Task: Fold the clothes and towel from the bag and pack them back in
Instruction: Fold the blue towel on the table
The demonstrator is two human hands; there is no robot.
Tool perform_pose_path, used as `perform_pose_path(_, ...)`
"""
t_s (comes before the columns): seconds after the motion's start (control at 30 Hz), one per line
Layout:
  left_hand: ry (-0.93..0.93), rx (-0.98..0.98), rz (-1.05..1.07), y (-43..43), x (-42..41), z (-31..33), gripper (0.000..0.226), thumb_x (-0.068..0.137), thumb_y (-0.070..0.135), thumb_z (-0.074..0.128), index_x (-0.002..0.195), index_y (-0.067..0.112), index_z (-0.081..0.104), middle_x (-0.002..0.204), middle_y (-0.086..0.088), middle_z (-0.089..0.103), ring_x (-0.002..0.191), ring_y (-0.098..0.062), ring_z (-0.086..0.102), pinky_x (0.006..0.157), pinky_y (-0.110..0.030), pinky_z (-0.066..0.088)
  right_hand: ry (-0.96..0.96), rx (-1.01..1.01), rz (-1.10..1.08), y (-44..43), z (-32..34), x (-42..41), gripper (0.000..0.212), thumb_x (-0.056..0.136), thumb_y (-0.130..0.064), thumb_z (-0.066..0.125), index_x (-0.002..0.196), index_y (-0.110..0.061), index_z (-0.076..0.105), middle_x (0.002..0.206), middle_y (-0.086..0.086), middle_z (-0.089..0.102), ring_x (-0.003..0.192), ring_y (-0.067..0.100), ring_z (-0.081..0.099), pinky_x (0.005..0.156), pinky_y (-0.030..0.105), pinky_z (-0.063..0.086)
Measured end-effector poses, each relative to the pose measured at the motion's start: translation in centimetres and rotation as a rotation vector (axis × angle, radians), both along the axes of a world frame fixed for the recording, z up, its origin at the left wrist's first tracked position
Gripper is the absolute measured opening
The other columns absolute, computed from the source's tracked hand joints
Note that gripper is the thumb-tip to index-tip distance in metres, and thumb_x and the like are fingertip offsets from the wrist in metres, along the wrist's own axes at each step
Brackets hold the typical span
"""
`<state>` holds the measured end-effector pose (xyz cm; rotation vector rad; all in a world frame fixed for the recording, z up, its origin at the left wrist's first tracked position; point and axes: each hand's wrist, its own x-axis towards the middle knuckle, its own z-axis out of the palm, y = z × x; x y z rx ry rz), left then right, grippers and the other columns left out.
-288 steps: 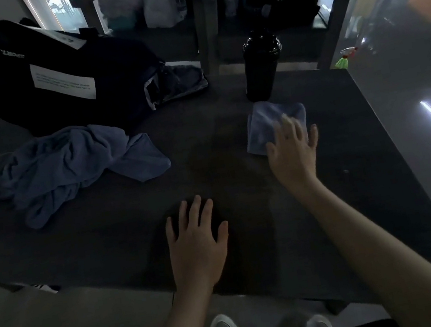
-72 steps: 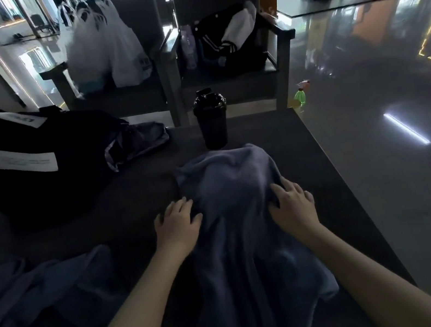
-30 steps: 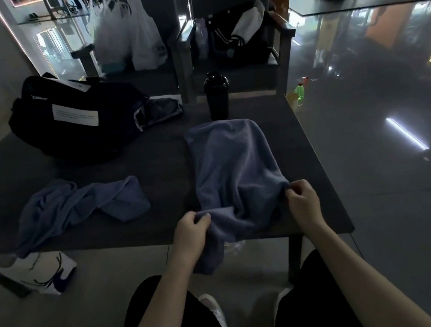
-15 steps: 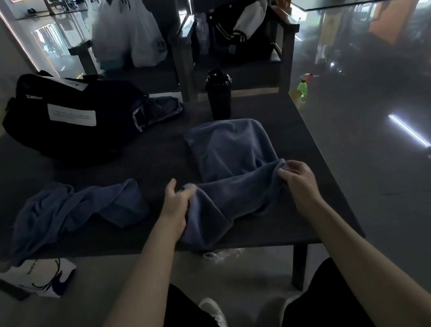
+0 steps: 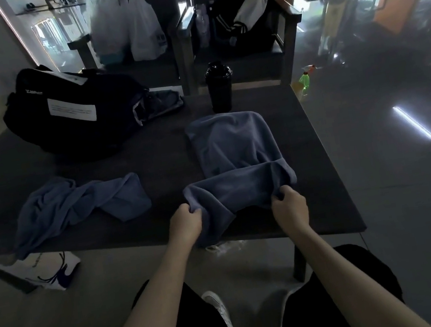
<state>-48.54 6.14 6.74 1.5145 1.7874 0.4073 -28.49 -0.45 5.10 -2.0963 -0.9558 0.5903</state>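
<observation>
1 black duffel bag (image 5: pixel 78 112) at 11 o'clock, 1 black shaker bottle (image 5: pixel 220 86) at 12, 2 blue cloths: spread towel (image 5: pixel 236 159) centre, crumpled garment (image 5: pixel 77 205) at 9; 2 hands.

L hand (image 5: pixel 184 224) & R hand (image 5: pixel 289 206) each pinch near edge of towel (image 5: pixel 234 148) on table (image 5: pixel 325 187), near part doubled over. Bag (image 5: pixel 70 114) far left; crumpled cloth (image 5: pixel 77 205) nearer; bottle (image 5: pixel 219 86) behind towel.

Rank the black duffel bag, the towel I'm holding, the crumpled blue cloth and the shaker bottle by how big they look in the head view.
1. black duffel bag
2. towel and crumpled blue cloth, too alike to rank
3. shaker bottle, clearly smallest
</observation>
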Motion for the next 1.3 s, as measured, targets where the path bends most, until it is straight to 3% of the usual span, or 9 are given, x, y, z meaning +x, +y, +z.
perform_pose_path(0.1, -0.059, 0.056, 0.088, -0.2, -0.3, 0.9, 0.029, 0.098, 0.021, 0.045, 0.115, -0.001, 0.052, 0.109, -0.018, 0.059, 0.095, -0.032, 0.055, 0.071, -0.031, 0.036, 0.218, 0.186, -0.058, -0.7, 1.0, 1.0, 0.014, 0.096, -0.013, 0.043, 0.089, -0.014, 0.055, 0.078, 0.000, 0.055, 0.070, 0.014, 0.051, 0.055, 0.025, 0.037)
perform_pose_path(0.37, -0.174, -0.005, 0.156, -1.3, -1.7, 3.1, 0.032, 0.097, 0.015, 0.045, 0.121, -0.003, 0.056, 0.118, -0.024, 0.058, 0.107, -0.036, 0.054, 0.075, -0.029, 0.036, 0.534, 0.356, -0.188, -2.8, 2.7, 2.8, 0.019, 0.095, -0.010, 0.040, 0.089, -0.011, 0.058, 0.088, 0.006, 0.060, 0.080, 0.018, 0.057, 0.072, 0.033, 0.049)
perform_pose_path(0.63, -0.313, -0.066, 0.097, -4.3, -1.8, 3.6, 0.039, 0.095, 0.007, 0.044, 0.134, 0.007, 0.046, 0.093, -0.005, 0.051, 0.072, -0.017, 0.050, 0.062, -0.028, 0.043, 0.649, -0.033, -0.029, -4.8, 1.4, 2.9, 0.033, 0.085, -0.021, 0.065, 0.114, -0.009, 0.053, 0.092, 0.008, 0.061, 0.075, 0.019, 0.060, 0.061, 0.033, 0.054)
perform_pose_path(0.7, -0.344, -0.040, 0.085, -5.1, -1.5, 3.2, 0.040, 0.096, 0.008, 0.043, 0.136, 0.009, 0.044, 0.090, -0.002, 0.051, 0.071, -0.015, 0.049, 0.065, -0.028, 0.043, 0.486, -0.047, 0.062, -5.7, 0.8, 1.9, 0.045, 0.076, -0.019, 0.069, 0.116, -0.017, 0.049, 0.098, 0.002, 0.061, 0.084, 0.017, 0.060, 0.068, 0.035, 0.055)
perform_pose_path(0.8, -0.357, -0.010, 0.084, -5.7, -1.2, 3.2, 0.039, 0.096, 0.009, 0.045, 0.135, 0.007, 0.045, 0.085, 0.000, 0.051, 0.072, -0.014, 0.049, 0.067, -0.028, 0.041, 0.225, 0.016, 0.082, -6.7, 0.4, 0.1, 0.036, 0.081, -0.010, 0.059, 0.110, -0.022, 0.042, 0.095, 0.001, 0.058, 0.078, 0.013, 0.056, 0.057, 0.026, 0.044)
perform_pose_path(0.97, -0.357, 0.037, 0.104, -5.9, -1.9, 3.9, 0.051, 0.096, 0.008, 0.047, 0.145, 0.012, 0.034, 0.136, -0.014, 0.048, 0.113, -0.028, 0.050, 0.082, -0.029, 0.037, 0.070, 0.041, -0.092, -7.7, -0.2, -1.3, 0.026, 0.076, 0.004, 0.046, 0.095, -0.013, 0.041, 0.081, 0.005, 0.055, 0.068, 0.021, 0.053, 0.053, 0.029, 0.038)
perform_pose_path(1.07, -0.382, 0.065, 0.110, -5.6, -2.6, 4.0, 0.041, 0.092, 0.001, 0.043, 0.132, 0.013, 0.049, 0.128, -0.015, 0.053, 0.094, -0.024, 0.052, 0.075, -0.030, 0.042, 0.014, 0.046, -0.127, -8.3, 0.4, -0.6, 0.013, 0.078, -0.003, 0.052, 0.082, -0.014, 0.055, 0.075, 0.001, 0.059, 0.071, 0.023, 0.056, 0.053, 0.028, 0.037)
perform_pose_path(1.2, -0.410, -0.077, 0.079, -5.5, -2.8, 5.3, 0.032, 0.092, -0.003, 0.038, 0.085, 0.011, 0.066, 0.107, -0.019, 0.059, 0.068, -0.022, 0.049, 0.056, -0.029, 0.042, 0.135, 0.112, -0.068, -9.1, 2.1, 1.0, 0.026, 0.081, -0.001, 0.051, 0.073, -0.020, 0.067, 0.076, -0.006, 0.062, 0.077, 0.014, 0.057, 0.058, 0.016, 0.039)
perform_pose_path(1.3, -0.395, -0.243, 0.099, -6.4, -2.7, 7.4, 0.029, 0.094, 0.004, 0.041, 0.110, 0.008, 0.066, 0.094, -0.016, 0.053, 0.058, -0.021, 0.039, 0.052, -0.029, 0.035, 0.399, 0.136, -0.045, -9.3, 2.9, 1.9, 0.033, 0.082, 0.005, 0.048, 0.076, -0.018, 0.071, 0.088, 0.007, 0.069, 0.082, 0.020, 0.062, 0.069, 0.026, 0.050)
